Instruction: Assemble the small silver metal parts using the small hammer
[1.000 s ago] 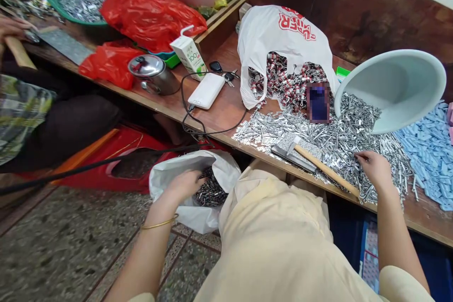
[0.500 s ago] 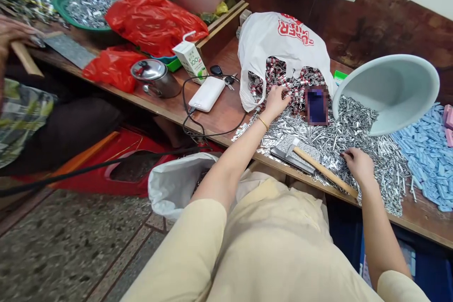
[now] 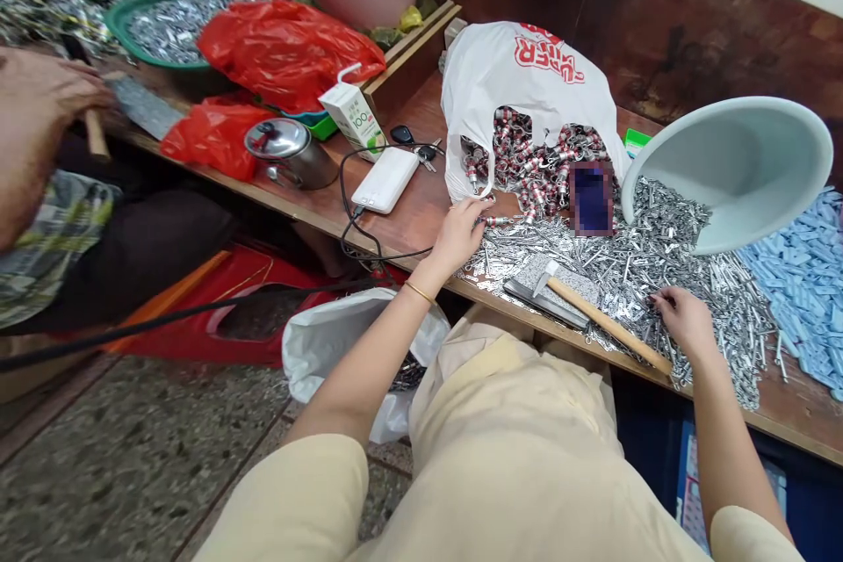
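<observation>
My left hand, with a bracelet at the wrist, is by the front left corner of a white plastic bag. Its thumb and fingers are apart, close to a red-banded metal fitting; I see no firm grip on it. More such red-banded fittings spill from the bag. My right hand is closed in a pinch at the front of a heap of small silver metal pins; whatever it holds is too small to make out. Between the hands lies a hammer on a dark metal plate.
A tilted grey basin stands on the heap, with blue plastic pieces beyond. Leftward are a power bank with cable, keys, a drink carton and a metal mug. Another person's hand holds a tool.
My left hand has drawn back from the red-banded fittings, leftward and toward me, to the bag's corner. My right hand has shifted slightly right in view, still pinched. The other person's hand has moved in.
</observation>
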A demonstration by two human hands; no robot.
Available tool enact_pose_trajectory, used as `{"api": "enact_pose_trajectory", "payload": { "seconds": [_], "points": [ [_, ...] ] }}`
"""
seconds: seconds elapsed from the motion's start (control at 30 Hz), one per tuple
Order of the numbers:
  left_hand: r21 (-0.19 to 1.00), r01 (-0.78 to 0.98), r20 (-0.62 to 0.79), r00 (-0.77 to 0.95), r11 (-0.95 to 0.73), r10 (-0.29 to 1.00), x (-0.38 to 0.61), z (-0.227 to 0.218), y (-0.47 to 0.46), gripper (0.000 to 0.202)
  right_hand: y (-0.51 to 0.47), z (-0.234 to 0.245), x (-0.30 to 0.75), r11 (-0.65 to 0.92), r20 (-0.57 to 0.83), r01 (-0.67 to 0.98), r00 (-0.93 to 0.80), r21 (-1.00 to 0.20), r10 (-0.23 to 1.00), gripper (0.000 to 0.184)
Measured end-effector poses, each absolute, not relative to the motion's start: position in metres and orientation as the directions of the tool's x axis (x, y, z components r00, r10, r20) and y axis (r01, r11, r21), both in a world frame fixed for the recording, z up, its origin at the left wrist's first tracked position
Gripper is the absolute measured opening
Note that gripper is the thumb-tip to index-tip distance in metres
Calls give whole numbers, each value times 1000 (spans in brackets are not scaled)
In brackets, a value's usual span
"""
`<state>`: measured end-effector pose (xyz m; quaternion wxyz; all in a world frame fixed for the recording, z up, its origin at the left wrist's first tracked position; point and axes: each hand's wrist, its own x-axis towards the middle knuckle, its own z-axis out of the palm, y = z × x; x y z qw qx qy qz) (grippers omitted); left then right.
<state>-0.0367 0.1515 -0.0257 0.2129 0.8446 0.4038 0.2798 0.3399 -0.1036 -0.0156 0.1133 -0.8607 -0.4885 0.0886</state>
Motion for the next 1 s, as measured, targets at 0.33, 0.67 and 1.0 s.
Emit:
{"api": "enact_pose_trajectory", "payload": {
  "seconds": [0.33,0.67,1.0],
  "points": [
    [422,769,203,436,-481,876,-18,-35,162,17,-86,-10,313,-366,101,595,607,-716,788,38],
    [482,738,220,420,-472,881,-34,-35,163,31,-65,4,270,-164,63,473,428,-866,901,33],
    [287,863,70,413,-415,908,-49,-3,172,22,-33,5,233,-35,43,239,313,-970,949,33]
  ]
}}
